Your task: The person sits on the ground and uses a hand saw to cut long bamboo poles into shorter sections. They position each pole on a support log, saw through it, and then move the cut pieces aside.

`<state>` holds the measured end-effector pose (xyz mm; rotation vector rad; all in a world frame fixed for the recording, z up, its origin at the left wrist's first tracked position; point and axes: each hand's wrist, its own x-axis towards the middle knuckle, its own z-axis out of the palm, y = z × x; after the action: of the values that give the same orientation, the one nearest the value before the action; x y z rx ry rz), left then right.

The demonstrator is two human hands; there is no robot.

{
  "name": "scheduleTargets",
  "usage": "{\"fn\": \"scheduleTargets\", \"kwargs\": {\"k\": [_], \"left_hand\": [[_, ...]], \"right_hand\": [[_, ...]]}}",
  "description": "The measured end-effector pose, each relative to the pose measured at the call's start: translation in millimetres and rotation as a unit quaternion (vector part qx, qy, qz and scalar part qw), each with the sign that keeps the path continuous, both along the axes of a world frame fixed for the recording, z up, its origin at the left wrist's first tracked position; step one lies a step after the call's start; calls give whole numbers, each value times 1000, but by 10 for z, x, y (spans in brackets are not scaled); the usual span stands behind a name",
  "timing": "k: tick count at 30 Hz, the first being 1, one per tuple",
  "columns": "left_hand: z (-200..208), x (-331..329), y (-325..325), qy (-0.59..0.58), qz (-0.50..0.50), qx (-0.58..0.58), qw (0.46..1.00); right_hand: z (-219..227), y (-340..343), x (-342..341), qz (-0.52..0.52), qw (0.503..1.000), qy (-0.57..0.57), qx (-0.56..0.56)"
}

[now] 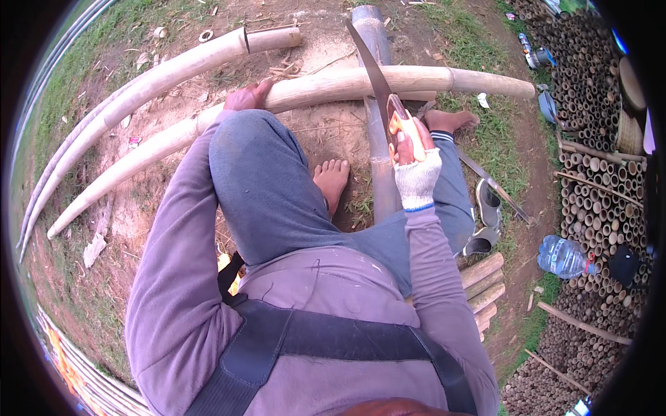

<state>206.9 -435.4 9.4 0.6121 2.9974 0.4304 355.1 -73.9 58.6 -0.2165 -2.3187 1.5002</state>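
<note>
A long pale bamboo pole (326,88) lies across in front of me, resting over a thicker grey bamboo log (386,180). My left hand (251,96) is closed on the pole, left of the log and beyond my raised knee; part of its fingers is hidden. In my right hand (415,149), which wears a white knit glove with bare fingertips, is a handsaw (374,73). I grip it by its orange and brown handle. The saw's blade crosses the pole just above the log and points away from me. Whether its teeth are in the bamboo, I cannot tell.
More bamboo poles (159,78) lie at the left. Cut bamboo lengths (483,284) sit by my right hip. Another long blade (496,184) lies on the grass beside dark sandals (488,202). Stacked bamboo pieces (596,187) line the right, with a plastic bottle (563,256) there.
</note>
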Motion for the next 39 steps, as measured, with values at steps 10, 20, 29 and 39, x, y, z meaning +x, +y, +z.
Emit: {"fn": "scheduleTargets", "kwargs": {"k": [10,20,29,39], "left_hand": [[-359,-142,20,-61,13,-35,997],[-351,-216,-99,-65,6,-32,997],[-203,-265,-15,-88,12,-54,995],[-171,-235,68,-81,7,-27,996]], "right_hand": [[-24,-36,510,-6,1000,-8,-14],[231,-71,1237,-25,997,-38,-65],[228,-59,-205,-10,995,-13,-100],[-2,-75,-105,59,996,-1,-67]]}}
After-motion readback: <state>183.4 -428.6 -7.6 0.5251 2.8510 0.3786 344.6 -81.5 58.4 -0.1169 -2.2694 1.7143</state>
